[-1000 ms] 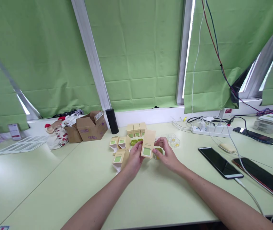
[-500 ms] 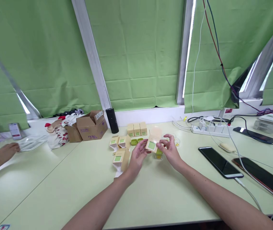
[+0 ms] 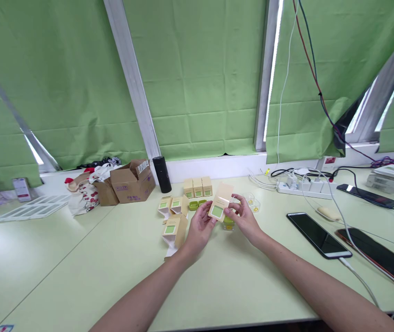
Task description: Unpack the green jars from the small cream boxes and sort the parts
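Small carton [image 3: 220, 203] held between both hands, printed face to the camera, green square at its lower end, pale upper part pointing away; leans back a bit, seemingly just off the table [image 3: 238, 281]. Left hand [image 3: 197, 228] on its left side, fingers partly curled and grasping the left edge, thumb near the bottom. Right hand [image 3: 247, 221] on its right side, thumb at the lower right of the face, other fingers bent and slightly spread; hard to tell which of them touch the carton, fingertips are small here. Both forearms reach in from the bottom edge, angled inward, hands near each other.

Clear container with green inside [image 3: 229, 225] on the table just below the carton, partly hidden. Green containers [image 3: 193, 205] beyond the left hand. Left of that hand: two cartons with loose flaps [image 3: 172, 205] and a nearer carton [image 3: 175, 230]. Three upright cartons [image 3: 197, 187] in a row behind.
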`<act>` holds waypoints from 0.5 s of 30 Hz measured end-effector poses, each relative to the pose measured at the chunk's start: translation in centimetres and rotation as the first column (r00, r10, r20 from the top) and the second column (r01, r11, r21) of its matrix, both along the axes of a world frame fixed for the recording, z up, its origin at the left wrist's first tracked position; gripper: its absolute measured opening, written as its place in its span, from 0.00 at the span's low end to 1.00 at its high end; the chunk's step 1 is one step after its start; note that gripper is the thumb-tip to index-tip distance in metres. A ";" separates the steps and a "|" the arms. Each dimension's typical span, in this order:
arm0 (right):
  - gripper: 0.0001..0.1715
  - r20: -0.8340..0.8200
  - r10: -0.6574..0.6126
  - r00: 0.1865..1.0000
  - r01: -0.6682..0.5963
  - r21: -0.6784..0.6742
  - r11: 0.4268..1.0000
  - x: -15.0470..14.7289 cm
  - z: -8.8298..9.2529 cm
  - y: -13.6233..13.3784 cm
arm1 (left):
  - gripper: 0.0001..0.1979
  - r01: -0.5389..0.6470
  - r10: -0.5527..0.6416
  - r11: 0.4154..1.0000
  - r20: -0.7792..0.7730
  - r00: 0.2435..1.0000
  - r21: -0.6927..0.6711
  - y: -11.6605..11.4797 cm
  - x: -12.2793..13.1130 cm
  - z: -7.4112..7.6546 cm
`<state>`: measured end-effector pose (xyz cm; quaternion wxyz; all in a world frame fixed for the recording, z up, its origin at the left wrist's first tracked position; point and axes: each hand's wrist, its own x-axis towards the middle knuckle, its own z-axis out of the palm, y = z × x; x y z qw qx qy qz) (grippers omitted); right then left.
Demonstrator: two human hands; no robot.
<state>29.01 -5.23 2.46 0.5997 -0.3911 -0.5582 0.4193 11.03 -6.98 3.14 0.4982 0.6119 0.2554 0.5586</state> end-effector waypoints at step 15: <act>0.35 -0.065 0.073 0.995 -0.073 0.006 0.997 0.2 -0.1 0.1 | 0.28 0.005 -0.005 1.000 0.013 1.000 -0.012 -0.3 -0.3 0.4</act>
